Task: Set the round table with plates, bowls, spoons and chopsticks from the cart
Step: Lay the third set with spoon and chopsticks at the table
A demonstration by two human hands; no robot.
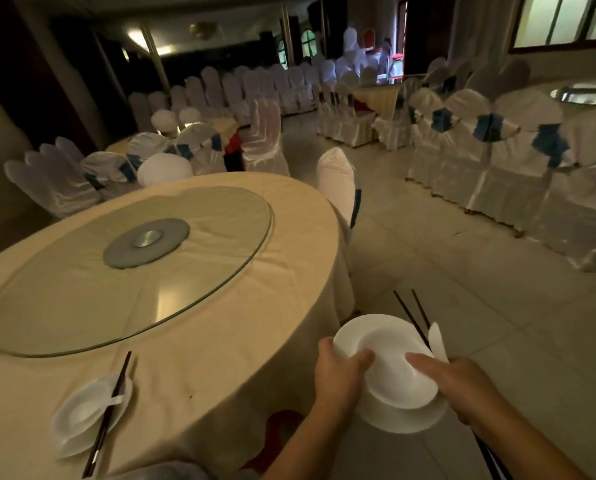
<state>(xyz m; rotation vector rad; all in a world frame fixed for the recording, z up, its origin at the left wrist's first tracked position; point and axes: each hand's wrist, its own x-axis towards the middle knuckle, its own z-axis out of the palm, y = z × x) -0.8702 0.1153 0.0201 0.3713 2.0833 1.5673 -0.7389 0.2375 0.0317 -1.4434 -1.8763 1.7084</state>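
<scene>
Off the round table's (220, 341) right edge, over the floor, I hold a white bowl (386, 362) stacked on a white plate (400, 419). My left hand (341, 372) grips the stack's left rim, thumb inside the bowl. My right hand (463, 386) holds the right side together with black chopsticks (412, 315) and a white spoon (437, 341). One place setting lies on the table at lower left: a plate (64, 441) with a bowl (85, 407), a spoon (116, 400) and chopsticks (108, 414) across it.
A glass turntable (82, 289) covers the table's middle. A white-covered chair (338, 181) stands at the table's far right edge, more behind it. Rows of covered chairs (497, 157) line the tiled aisle (428, 271) on the right.
</scene>
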